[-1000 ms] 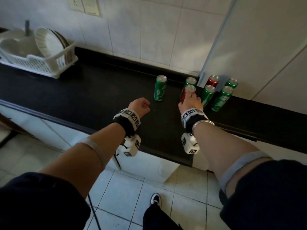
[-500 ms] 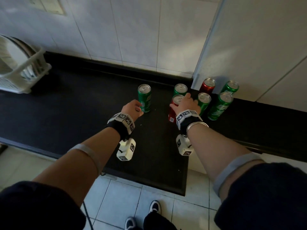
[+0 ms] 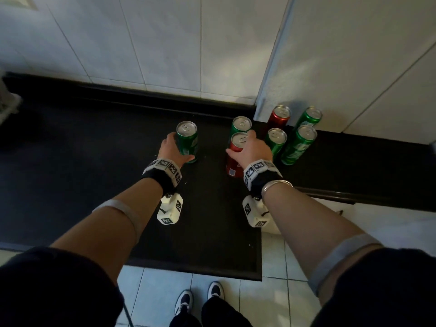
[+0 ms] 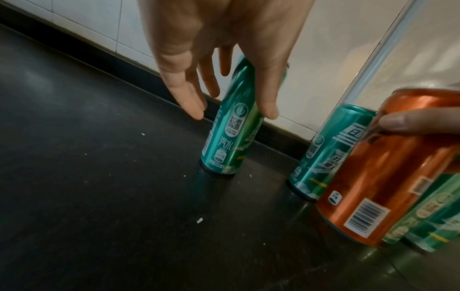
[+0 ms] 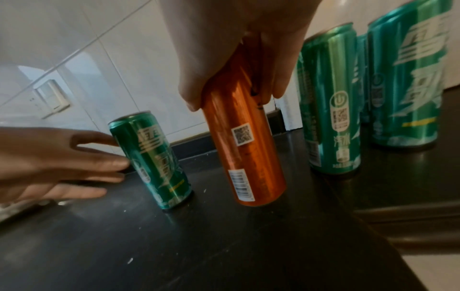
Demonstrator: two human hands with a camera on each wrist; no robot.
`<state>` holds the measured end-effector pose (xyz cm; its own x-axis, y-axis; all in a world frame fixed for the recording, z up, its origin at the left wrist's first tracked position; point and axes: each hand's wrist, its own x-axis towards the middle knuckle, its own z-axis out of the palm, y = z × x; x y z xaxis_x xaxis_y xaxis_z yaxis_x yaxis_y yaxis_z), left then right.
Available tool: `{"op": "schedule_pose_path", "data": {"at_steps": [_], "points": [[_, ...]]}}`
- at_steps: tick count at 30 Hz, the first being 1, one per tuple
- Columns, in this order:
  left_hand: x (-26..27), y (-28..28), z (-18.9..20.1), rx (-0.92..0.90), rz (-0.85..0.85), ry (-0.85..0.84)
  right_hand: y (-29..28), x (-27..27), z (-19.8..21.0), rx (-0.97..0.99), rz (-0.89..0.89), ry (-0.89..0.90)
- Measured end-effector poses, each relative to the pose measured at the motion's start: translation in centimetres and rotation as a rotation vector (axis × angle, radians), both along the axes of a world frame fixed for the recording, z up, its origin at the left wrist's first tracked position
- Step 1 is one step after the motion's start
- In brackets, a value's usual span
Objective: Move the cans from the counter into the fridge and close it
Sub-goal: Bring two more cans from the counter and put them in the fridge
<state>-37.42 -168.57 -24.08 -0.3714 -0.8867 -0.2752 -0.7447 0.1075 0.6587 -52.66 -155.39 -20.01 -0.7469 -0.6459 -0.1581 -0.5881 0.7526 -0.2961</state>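
Observation:
My left hand [image 3: 173, 149] reaches a lone green can [image 3: 187, 140] standing on the black counter [image 3: 94, 161]. The straight fingers lie at its left side and the thumb [image 4: 268, 102] at its right, not closed round it. My right hand [image 3: 252, 149] grips a red can [image 3: 236, 166] near its top. This red can [image 5: 246, 147] is tilted, and its base looks just above the counter. Behind it stands a green can [image 3: 241, 125]. To the right are two green cans [image 3: 274, 142] [image 3: 298, 145]. A red can [image 3: 278, 116] and a green can [image 3: 309, 116] stand against the white fridge [image 3: 354, 55], whose door is shut.
The counter ends at a square corner [image 3: 258, 274] just right of my right arm, with tiled floor [image 3: 271, 303] below. A white tiled wall [image 3: 165, 55] backs the counter. A white dish rack [image 3: 7, 102] shows at the far left edge.
My left hand has moved forward from short of the green can to lie around it. My right hand stays on the red can, which now stands tilted. The view has shifted right.

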Motion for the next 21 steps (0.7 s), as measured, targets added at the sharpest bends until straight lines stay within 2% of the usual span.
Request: {"op": "schedule_pose_path", "data": {"at_steps": [13,21], "points": [[-1.8,-2.6,-1.2,0.074,-0.056,0.115,0.7,1.2,-0.4,-0.024,-0.056,0.023],[-0.8,-1.2,0.4,0.060,-0.222,0.113,1.8,2.1,0.6,-0.042,-0.125,-0.001]]}}
